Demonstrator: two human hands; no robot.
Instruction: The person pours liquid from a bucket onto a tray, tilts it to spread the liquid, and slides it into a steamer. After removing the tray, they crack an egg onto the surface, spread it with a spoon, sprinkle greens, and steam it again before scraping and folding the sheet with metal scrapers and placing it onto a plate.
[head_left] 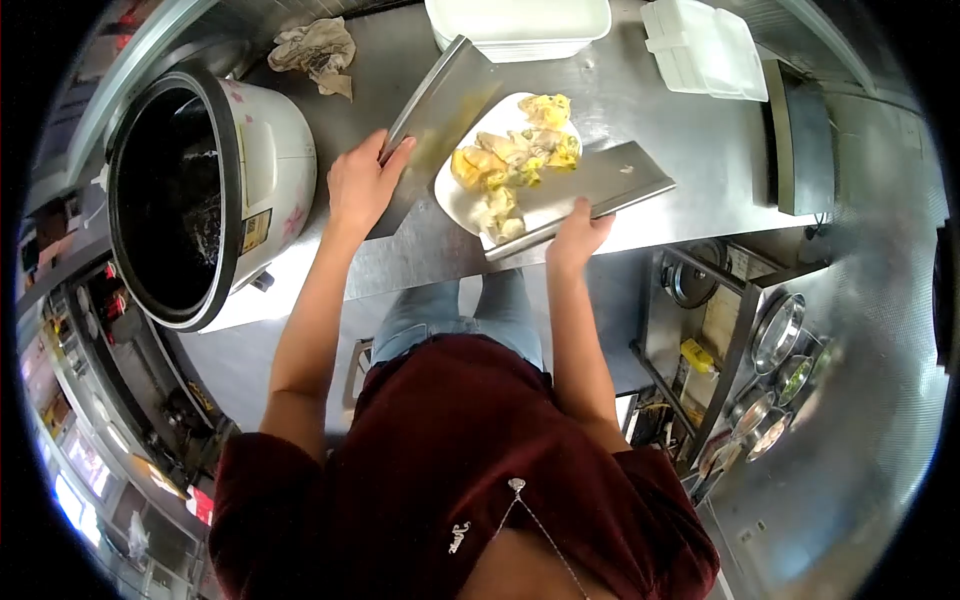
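Note:
My left hand (366,184) is closed around the thick edge of a wide flat metal scraper (440,118), tilted up at the left of a white plate (452,205). Yellow and whitish soft pieces of food (508,155), like rice roll with egg, are heaped on that plate. In my right hand (578,238) is a second wide metal scraper (610,180), gripped by its long rim. Its blade overlaps the plate's right side, and its near end is beside the front pieces of food. The undersides of both blades are hidden.
A large rice cooker (270,160) with a dark inside stands open at the left. A crumpled cloth (315,52), stacked white trays (520,48) and a white takeaway box (705,50) lie along the back of the steel counter (400,265). Pans (778,335) are at the lower right.

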